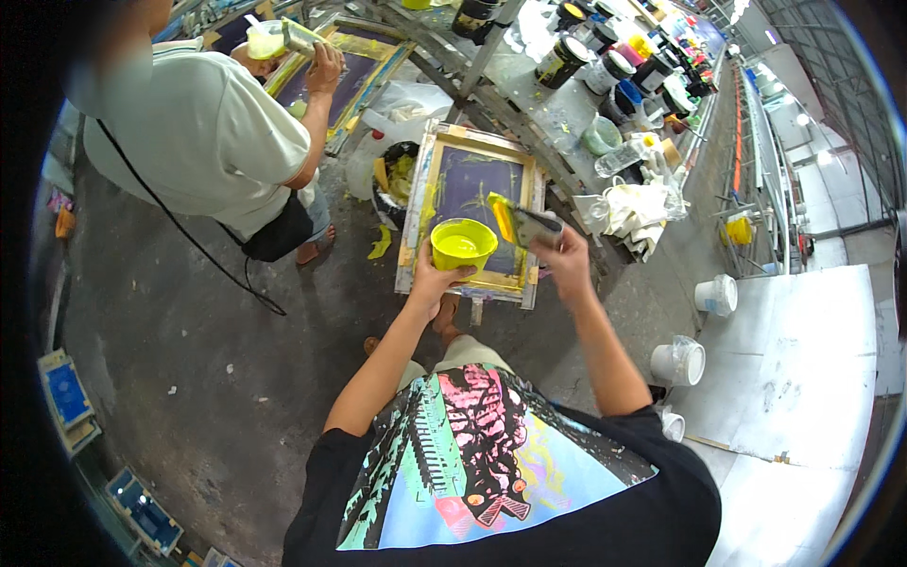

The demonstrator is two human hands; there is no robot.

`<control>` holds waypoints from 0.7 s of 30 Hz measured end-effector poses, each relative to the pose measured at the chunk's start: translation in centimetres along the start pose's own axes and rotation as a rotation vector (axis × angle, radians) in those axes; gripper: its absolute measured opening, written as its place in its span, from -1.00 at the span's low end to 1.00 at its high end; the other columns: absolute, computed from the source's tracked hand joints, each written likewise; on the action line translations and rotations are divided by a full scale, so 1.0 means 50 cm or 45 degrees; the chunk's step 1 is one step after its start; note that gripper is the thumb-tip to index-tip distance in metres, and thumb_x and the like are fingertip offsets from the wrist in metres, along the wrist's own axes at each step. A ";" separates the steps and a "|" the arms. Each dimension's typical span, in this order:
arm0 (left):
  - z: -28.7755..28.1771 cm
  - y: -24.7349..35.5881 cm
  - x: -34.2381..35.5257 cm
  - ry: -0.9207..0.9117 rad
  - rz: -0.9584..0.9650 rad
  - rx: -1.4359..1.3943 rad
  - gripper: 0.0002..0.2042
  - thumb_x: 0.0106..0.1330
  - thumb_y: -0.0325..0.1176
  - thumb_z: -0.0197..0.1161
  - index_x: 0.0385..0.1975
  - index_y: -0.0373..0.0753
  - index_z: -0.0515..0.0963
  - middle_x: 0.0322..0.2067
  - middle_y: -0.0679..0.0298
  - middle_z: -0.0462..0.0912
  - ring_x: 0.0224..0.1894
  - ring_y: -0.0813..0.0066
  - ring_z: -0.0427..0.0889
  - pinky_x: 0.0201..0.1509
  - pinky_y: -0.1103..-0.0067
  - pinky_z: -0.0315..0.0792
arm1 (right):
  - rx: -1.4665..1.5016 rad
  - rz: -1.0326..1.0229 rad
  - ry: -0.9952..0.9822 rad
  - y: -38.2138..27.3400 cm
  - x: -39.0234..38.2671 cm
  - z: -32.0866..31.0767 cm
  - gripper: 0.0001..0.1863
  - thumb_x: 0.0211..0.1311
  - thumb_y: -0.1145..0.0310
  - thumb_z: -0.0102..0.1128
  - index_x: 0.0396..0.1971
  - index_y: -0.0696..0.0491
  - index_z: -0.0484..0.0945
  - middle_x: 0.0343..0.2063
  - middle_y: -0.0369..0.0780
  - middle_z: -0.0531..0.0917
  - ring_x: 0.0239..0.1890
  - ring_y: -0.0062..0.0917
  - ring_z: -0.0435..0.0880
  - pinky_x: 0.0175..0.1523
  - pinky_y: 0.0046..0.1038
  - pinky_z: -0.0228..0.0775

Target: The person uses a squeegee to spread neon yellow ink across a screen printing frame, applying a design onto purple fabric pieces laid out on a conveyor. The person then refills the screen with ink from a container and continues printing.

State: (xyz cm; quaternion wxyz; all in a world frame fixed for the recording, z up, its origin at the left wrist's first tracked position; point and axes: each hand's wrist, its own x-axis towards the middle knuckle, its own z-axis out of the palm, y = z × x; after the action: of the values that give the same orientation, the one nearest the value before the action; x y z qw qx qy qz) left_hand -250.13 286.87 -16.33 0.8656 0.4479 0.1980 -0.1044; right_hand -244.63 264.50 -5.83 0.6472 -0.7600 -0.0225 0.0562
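My left hand holds a yellow-green plastic cup with yellow ink in it, from below. My right hand grips a flat scraper smeared with yellow ink, its blade just right of the cup's rim. Both are held over a wooden-framed printing screen with a dark purple mesh and yellow ink along its frame, leaning against a workbench.
Another person in a white shirt stands at the upper left, scraping ink at a second screen. Ink tubs crowd the bench behind. White buckets and a white board lie at right. Blue-framed screens rest at the left.
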 end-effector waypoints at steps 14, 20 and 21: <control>0.226 -0.034 -0.033 -0.163 0.464 0.033 -0.18 -0.04 -0.67 0.59 0.28 -0.19 0.33 0.13 0.26 0.53 0.18 0.40 0.56 0.26 0.46 0.56 | -1.215 -0.793 0.210 -0.052 -0.189 -0.186 -0.55 -0.01 0.60 0.25 -0.09 -0.14 0.74 -0.07 -0.38 0.71 0.05 -0.37 0.56 0.22 -0.24 0.20; 0.355 -0.133 -0.048 -0.127 0.637 0.229 -0.19 0.01 -0.71 0.53 0.31 -0.16 0.30 0.16 0.26 0.51 0.19 0.37 0.58 0.24 0.42 0.60 | -1.304 -0.747 0.312 -0.002 -0.248 -0.381 -0.55 -0.01 0.60 0.26 -0.08 -0.13 0.73 -0.08 -0.37 0.72 0.05 -0.38 0.56 0.26 -0.23 0.18; 0.381 -0.147 -0.050 -0.123 0.656 0.249 -0.17 0.01 -0.72 0.52 0.32 -0.16 0.28 0.17 0.27 0.51 0.19 0.38 0.57 0.24 0.42 0.60 | -1.328 -0.734 0.329 0.015 -0.261 -0.420 -0.55 -0.01 0.60 0.27 -0.08 -0.13 0.73 -0.08 -0.36 0.72 0.04 -0.37 0.56 0.26 -0.24 0.19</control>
State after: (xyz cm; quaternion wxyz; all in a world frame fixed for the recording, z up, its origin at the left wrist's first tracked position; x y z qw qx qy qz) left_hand -250.26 267.08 -10.73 0.8246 0.5595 0.0251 0.0795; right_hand -255.22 242.40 -2.54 0.1761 -0.9408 -0.1731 -0.2323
